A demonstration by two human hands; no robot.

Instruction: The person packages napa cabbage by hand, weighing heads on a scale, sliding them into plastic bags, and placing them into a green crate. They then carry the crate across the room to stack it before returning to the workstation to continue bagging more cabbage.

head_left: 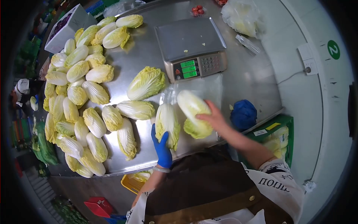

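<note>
My left hand (pixel 162 149), in a blue glove, grips the lower left side of a napa cabbage (pixel 167 123) that rests at the table's near edge, thumb over its leaves. To the right, my bare right hand (pixel 212 118) is closed around the side of another napa cabbage (pixel 191 105), its white base pointing up and left. Under and behind these two lie clear plastic bags (pixel 214 87). Close by on the left are a loose leafy napa cabbage (pixel 145 84) and one lying sideways (pixel 136 109).
Many napa cabbages (pixel 77 94) are piled on the left of the steel table (pixel 140 48). A digital scale (pixel 190 39) with lit green displays stands at the back. Blue crumpled plastic (pixel 243 114) lies right, above a green crate (pixel 285 125). A yellow basket (pixel 128 183) sits below the front edge.
</note>
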